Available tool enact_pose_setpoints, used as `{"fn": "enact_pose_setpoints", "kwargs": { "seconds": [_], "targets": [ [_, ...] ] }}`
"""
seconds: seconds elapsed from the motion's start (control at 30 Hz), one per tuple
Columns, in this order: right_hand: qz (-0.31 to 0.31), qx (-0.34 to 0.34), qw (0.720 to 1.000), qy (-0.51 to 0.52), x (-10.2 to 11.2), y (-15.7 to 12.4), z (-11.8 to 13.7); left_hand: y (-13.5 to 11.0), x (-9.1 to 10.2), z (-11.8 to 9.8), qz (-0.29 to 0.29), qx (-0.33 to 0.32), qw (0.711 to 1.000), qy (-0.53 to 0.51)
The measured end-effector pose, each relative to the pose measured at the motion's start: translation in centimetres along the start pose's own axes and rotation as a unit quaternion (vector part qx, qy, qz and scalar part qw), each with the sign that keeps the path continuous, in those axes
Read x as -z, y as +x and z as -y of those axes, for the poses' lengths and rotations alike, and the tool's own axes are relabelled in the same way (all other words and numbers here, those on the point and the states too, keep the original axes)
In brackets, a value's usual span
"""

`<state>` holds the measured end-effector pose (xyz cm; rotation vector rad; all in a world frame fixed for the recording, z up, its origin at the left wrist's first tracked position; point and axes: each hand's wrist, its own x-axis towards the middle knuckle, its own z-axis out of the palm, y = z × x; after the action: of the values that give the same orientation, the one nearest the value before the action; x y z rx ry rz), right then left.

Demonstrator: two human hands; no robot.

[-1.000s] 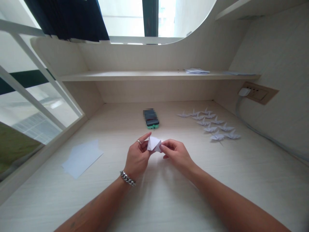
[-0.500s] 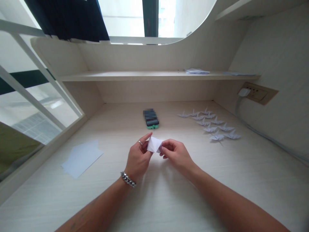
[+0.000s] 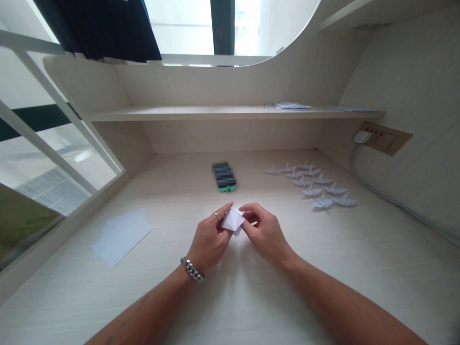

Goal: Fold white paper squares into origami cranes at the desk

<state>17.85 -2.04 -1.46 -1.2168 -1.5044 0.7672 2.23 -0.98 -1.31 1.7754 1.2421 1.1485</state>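
Observation:
A small folded piece of white paper [image 3: 233, 221], with creases meeting near its middle, is held between both hands just above the desk. My left hand [image 3: 211, 237], wearing a ring and a chain bracelet, grips its left side between thumb and fingers. On the right side, my right hand [image 3: 265, 232] pinches the paper's edge, with the thumb against it and the index finger bent over. Some of my fingertips are hidden behind the paper. Several white paper cranes [image 3: 312, 192] stand in rows to the right. Flat sheets of white paper [image 3: 122, 235] lie to the left.
Behind my hands lies a dark device with a green edge [image 3: 225, 178], partly blurred out. White papers [image 3: 293, 106] rest on the shelf [image 3: 201, 115]. A cable [image 3: 391, 201] runs from the wall socket [image 3: 386, 137] down the right side.
The folded paper has shifted slightly right and turned, with a flap now showing below. My left hand has moved a little right along with it; my right thumb has come closer against the paper.

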Motion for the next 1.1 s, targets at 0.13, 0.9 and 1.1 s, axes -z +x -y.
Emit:
{"fn": "enact_pose_setpoints", "kwargs": {
  "seconds": [0.13, 0.9, 1.1],
  "targets": [
    [-0.003, 0.069, 0.996, -0.052, -0.1, -0.1, -0.3, -0.1, 0.0, -0.2, 0.019, -0.008, 0.999, 0.025],
    [0.065, 0.085, 0.994, -0.031, 0.1, -0.2, 0.0, 0.1, 0.2, 0.2, 0.037, -0.035, 0.994, 0.094],
    [0.155, -0.023, 0.973, 0.167, 0.7, 0.5, -0.2, 0.6, 1.0, -0.1, 0.045, -0.002, 0.997, 0.056]
  ]
}}
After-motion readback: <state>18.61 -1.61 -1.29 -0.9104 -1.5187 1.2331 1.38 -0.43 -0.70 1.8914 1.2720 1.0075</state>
